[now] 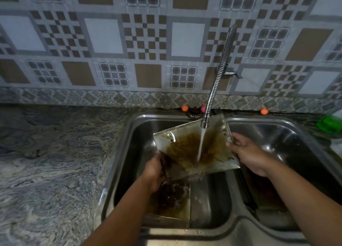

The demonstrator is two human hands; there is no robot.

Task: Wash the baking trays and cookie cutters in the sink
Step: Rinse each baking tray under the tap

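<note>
Holding the baking tray [187, 149] tilted under the tap [205, 122], both hands grip it by opposite edges: the left hand [154, 171] curls round the near-left edge, the right hand [248, 153] clasps the right edge, thumb on the soiled face. The tray hangs above the left basin of the sink [118, 153], its far corner raised toward the spout and its near edge dipping low, so its long axis runs roughly left-near to right-far between the hands. Water [200, 146] strikes the brown crust right of centre, nearer the right hand. A second dirty tray [172, 201] lies flat in the basin below (partly hidden by the left forearm). Rinsing looks barely begun, judging by the residue.
</note>
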